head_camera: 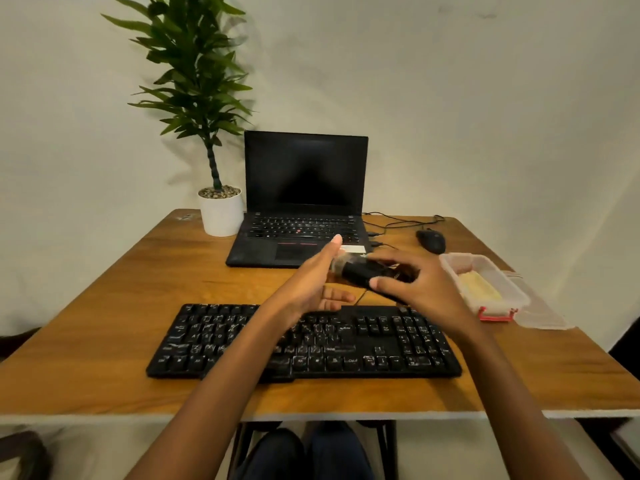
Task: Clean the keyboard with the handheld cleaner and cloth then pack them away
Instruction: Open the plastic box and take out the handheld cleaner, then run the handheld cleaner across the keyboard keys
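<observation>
So over on the right side of the wooden table (104,323) there's a clear plastic box (460,263) with red latches (497,315), open on top. Inside is a pale yellow cloth (479,289), lying flat toward the near end, and the far end of the box is bare. What looks like the see-through lid (543,313) sits on the table just beside it on the right. The only other container is a white pot (221,214) at the back left, filled with pebbles and holding a tall leafy plant.

The handheld cleaner (363,270) is up in the air, between the laptop (304,202) and the black keyboard (304,341). Its long axis runs pretty much left to right, with the left end a bit higher. The clear end points left and the black body goes off into the right hand (422,289), which grips it with the thumb underneath and the fingers curled over the top.

The left hand (311,285) is flat and relaxed with straight fingers, palm turned toward that clear end. It's right up against it, but I honestly can't tell if they're touching.

A black mouse (431,240) sits behind the box, with its cables trailing toward the laptop.
</observation>
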